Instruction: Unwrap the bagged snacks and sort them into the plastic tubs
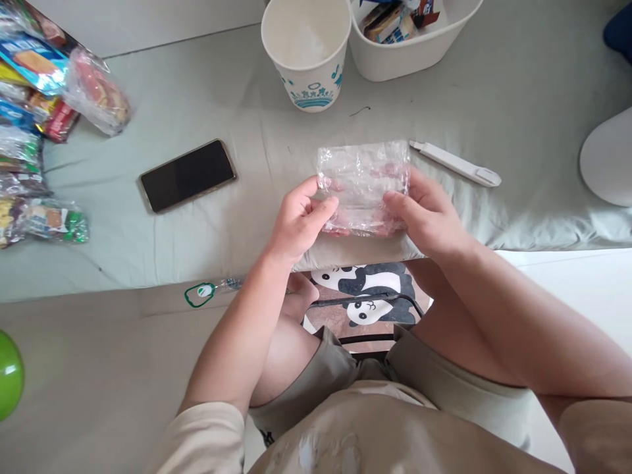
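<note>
Between my two hands is a clear, crinkled plastic bag (363, 174), held flat over the front edge of the bed-like surface. My left hand (303, 217) pinches its left side, with the thumb on top. On the right side, my right hand (429, 210) grips it the same way, its fingers partly seen through the plastic. Whether anything thin lies inside the bag I cannot tell. Just beyond my right hand lies a white utility knife (457, 163). A black phone (188, 176) rests to the left of my left hand.
A white patterned paper bucket (313, 79) stands at the back, beside a white bin (409, 59) holding small snack packs. Several wrapped snacks (34, 118) are piled at the far left. A white rounded object (609, 158) is at the right edge, and a green balloon-like object (8, 375) lower left.
</note>
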Demonstrator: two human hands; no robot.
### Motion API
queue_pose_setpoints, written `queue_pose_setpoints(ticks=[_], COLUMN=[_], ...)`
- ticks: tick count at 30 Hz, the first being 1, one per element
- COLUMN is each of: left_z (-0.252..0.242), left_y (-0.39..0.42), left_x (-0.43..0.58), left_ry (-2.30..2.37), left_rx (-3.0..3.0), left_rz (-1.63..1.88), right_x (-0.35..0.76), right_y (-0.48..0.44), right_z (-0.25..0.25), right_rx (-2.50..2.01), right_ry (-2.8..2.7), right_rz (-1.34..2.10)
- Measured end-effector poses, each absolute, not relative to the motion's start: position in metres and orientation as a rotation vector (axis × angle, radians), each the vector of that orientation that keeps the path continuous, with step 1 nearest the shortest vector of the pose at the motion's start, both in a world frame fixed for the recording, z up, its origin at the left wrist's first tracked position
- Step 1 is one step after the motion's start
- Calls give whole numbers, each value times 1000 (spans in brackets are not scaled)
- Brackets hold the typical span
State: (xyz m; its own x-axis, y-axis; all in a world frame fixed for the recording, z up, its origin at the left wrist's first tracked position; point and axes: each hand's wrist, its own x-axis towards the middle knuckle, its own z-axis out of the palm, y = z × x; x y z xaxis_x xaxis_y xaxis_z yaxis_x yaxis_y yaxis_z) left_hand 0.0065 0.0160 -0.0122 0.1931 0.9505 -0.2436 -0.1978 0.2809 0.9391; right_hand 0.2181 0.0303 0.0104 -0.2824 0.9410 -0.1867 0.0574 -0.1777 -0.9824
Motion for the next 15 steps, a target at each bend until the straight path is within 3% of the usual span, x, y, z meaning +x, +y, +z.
queue_pose_setpoints(ticks=[15], left_z=[-5], left_y=[12], left_x=[9], left_ry=[925], left_rx=[966], left_rz=[1079], right_x=[225], right_y=[28], right_z=[-4], right_rx=[-985], right_ry=[-1438], right_rz=[1426])
